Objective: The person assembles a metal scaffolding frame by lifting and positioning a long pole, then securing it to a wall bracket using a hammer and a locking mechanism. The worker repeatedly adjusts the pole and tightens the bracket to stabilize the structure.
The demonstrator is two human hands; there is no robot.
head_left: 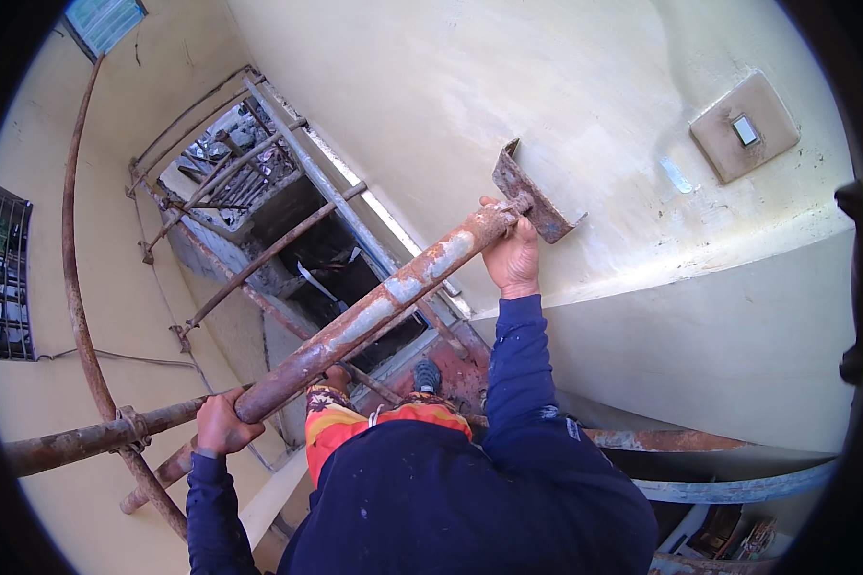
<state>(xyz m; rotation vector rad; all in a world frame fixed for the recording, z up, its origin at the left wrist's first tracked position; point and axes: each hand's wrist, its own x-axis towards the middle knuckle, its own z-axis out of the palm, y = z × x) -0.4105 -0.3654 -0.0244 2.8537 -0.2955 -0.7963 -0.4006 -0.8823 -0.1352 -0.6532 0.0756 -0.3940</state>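
Note:
A long rusty steel prop pipe (374,311) runs diagonally from lower left to upper right. Its square end plate (532,196) rests against the pale yellow wall (566,86). My right hand (513,257) grips the pipe just below the plate. My left hand (222,422) is wrapped around the lower part of the same pipe, where it meets a horizontal rusty scaffold tube (77,443). Both arms wear dark blue sleeves.
Rusty scaffold tubes (249,264) frame a deep drop below. A curved rusty pipe (77,316) rises on the left. My shoe (427,376) stands on a reddish platform. A barred window (5,278) is at the left, a wall plate (743,129) upper right.

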